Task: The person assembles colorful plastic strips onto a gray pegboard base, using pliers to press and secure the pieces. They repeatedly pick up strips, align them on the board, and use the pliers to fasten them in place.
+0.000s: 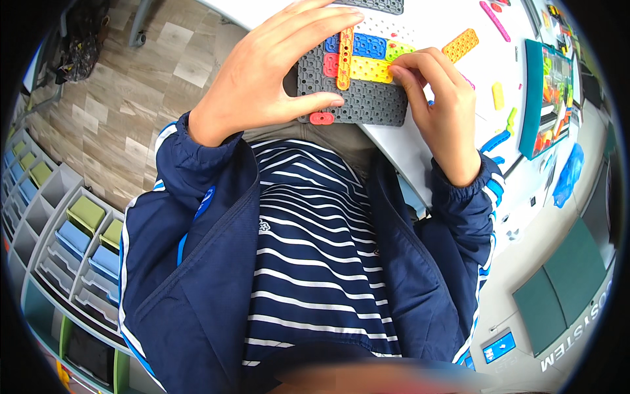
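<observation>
A dark grey perforated building board lies on the white table at its front edge, its near left part overhanging. Blue, yellow, red and lime green plates sit on it, with an orange beam across them. A short red link is at the near left edge. My left hand spreads over the board's left side, thumb apart from the fingers. My right hand pinches at the yellow plate's right end; its fingertips hide whatever they hold.
An orange perforated plate, a magenta beam, a yellow piece and blue pieces lie on the table. A teal-edged parts box stands at right, near a blue plastic bag. Storage bins stand lower left.
</observation>
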The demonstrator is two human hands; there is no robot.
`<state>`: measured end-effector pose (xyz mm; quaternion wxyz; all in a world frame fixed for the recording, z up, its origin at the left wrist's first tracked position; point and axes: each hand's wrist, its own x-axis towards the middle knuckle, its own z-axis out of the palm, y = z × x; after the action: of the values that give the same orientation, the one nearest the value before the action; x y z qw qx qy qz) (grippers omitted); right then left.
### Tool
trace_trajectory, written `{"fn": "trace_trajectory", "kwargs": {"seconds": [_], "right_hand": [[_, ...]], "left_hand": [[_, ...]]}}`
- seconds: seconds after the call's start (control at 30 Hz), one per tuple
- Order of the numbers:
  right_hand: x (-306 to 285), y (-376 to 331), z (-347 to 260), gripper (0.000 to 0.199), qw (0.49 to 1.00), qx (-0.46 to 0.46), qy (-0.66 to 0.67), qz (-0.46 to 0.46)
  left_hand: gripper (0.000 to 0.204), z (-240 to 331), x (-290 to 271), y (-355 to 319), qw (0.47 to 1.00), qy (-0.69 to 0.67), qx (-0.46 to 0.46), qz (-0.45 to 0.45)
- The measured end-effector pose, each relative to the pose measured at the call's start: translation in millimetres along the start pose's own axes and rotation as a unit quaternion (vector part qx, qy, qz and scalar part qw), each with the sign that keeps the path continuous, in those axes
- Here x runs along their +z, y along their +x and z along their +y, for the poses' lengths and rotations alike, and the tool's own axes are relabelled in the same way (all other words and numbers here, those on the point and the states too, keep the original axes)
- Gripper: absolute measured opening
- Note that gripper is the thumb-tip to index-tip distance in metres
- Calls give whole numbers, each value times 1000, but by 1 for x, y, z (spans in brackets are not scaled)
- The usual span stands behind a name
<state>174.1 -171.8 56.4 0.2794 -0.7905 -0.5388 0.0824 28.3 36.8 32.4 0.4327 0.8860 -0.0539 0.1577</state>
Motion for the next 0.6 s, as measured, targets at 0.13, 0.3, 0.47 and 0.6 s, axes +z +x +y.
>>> {"fn": "trace_trajectory", "kwargs": {"seconds": [0.13, 0.3, 0.47, 0.6], "right_hand": [[-1, 1, -8, 7, 997, -12, -70, -26], [-1, 4, -18, 13, 987, -20, -148, -57], [4, 2, -24, 15, 978, -24, -197, -68], [3, 0, -20, 13, 994, 8, -104, -38]], "left_hand": [[76, 0, 1, 1, 1000, -1, -20, -5], [73, -1, 2, 2, 1000, -5, -14, 9], [71, -2, 5, 1, 999, -14, -8, 32], [71, -3, 4, 0, 1000, -10, -17, 24]]}}
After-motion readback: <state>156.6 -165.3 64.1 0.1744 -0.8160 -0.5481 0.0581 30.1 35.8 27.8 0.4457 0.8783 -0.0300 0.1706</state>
